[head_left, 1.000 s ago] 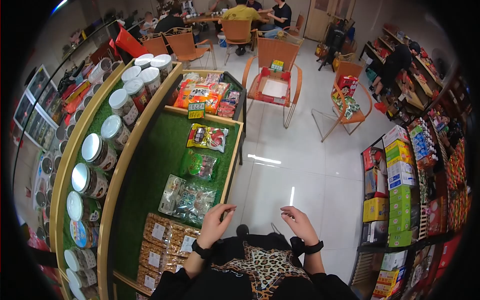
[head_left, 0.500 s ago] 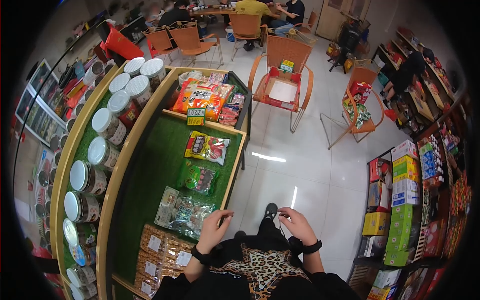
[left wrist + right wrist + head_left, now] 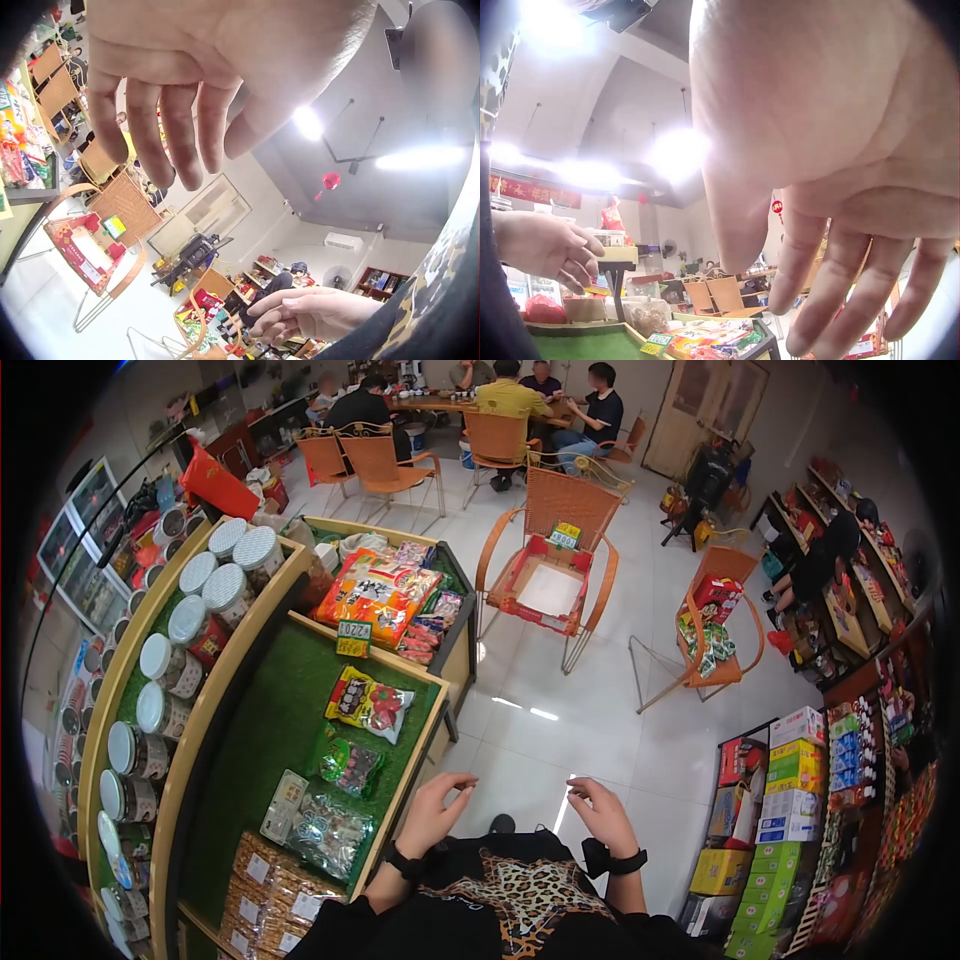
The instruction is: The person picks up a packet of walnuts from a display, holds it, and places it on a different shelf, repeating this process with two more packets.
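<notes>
Fingers loosely bent, slightly apart on left hand (image 3: 435,815) and right hand (image 3: 604,818), pinching nothing; both held before shirt (image 3: 520,900), over floor (image 3: 535,755). Step in hand seems to be standing or walking empty-handed beside green mat (image 3: 255,730). Clear bag (image 3: 332,834), near left hand, lies untouched on mat, to its left; green bag (image 3: 348,762) just beyond. Next move, if for clear bag, likely calls for left reach down over wooden rim (image 3: 427,730) between. Far ahead, chair (image 3: 572,495) bearing red box (image 3: 530,616) may block way; stacked boxes (image 3: 790,818) right.
</notes>
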{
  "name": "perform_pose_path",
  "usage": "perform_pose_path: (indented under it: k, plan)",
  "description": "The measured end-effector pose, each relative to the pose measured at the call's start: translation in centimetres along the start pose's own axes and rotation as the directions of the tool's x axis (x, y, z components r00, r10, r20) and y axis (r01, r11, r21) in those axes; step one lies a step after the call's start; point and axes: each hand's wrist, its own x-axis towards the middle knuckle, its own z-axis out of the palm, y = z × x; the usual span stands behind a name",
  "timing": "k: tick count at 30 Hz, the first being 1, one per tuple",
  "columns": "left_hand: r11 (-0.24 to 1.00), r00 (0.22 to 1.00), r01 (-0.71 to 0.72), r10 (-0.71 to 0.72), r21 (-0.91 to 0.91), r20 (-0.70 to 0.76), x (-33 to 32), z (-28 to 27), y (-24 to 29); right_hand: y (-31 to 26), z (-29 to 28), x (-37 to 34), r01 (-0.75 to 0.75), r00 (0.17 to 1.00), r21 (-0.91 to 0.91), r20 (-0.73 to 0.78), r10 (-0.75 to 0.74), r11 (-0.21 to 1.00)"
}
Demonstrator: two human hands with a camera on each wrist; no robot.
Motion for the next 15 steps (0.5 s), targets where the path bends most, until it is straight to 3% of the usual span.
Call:
perform_pose_path:
  k: [8,15]
  plan:
    - [0.997,0.999,0.026,-0.029,0.071,0.046,4.0,2.3,0.2,2.5,-1.0,3.5,-0.068,0.991,0.01,0.119,0.066,0.998]
    - [0.997,1.0,0.02,-0.019,0.072,-0.012,9.7,1.1,-1.9,2.9,-0.3,10.3,0.022,0.987,-0.01,0.159,-0.021,1.0]
